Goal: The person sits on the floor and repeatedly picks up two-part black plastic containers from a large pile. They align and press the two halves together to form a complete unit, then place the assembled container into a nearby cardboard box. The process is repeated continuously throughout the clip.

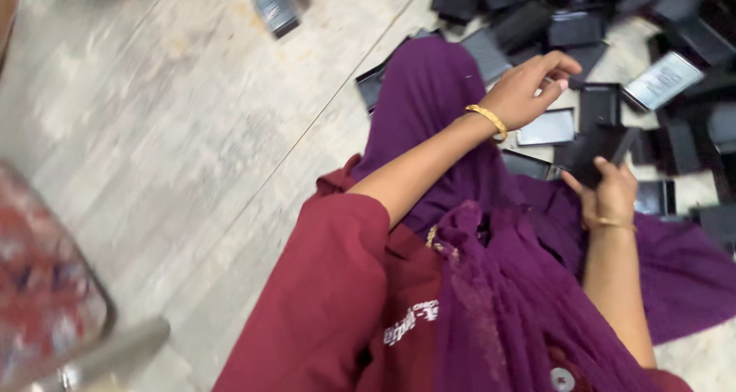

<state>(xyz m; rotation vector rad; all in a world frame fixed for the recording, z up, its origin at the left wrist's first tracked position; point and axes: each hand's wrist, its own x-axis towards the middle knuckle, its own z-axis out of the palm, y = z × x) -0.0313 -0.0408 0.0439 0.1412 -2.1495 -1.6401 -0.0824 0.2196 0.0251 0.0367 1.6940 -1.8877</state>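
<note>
Right hand (pixel 609 196) is gripping a flat black rectangular case (pixel 596 150), left hand (pixel 529 89) hovers loosely curled, holding nothing, over the scattered pile of black cases (pixel 537 16).

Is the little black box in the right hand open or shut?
Open, it seems. The right hand holds a black box whose flap stands up at one edge, though blur hides what is inside.

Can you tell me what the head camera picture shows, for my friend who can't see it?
A seated person's right hand holds a flat black case, while the left hand hovers above a pile of black cases on the pale floor. Maroon clothing and a purple scarf cover the lap.
</note>
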